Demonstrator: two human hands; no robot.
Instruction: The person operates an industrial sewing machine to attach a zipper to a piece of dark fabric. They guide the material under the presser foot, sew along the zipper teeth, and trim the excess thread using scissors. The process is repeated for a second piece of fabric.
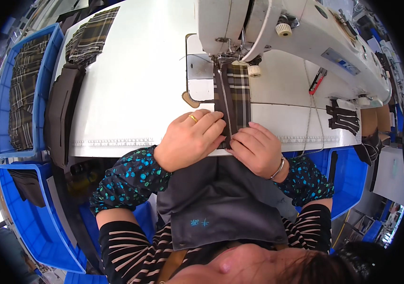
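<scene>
A dark strip with a zipper point(225, 90) lies lengthwise on plaid fabric point(243, 97). Their far ends are under the needle area of a white sewing machine point(232, 28). My left hand point(190, 139), wearing a gold ring, has its bent fingers together on the left edge of the dark fabric point(218, 102). Close beside it, my right hand point(258, 149) pinches the near end of the zipper at the table's front edge. The fingertips of both hands almost meet there, and they partly hide what they grip.
Plaid pieces fill a blue bin point(38, 150) at left; more plaid pieces point(93, 35) and folded dark fabric point(64, 109) lie beside it. A red-handled tool point(316, 83) and short black strips point(344, 117) are at right. Blue bins point(36, 232) stand below the table.
</scene>
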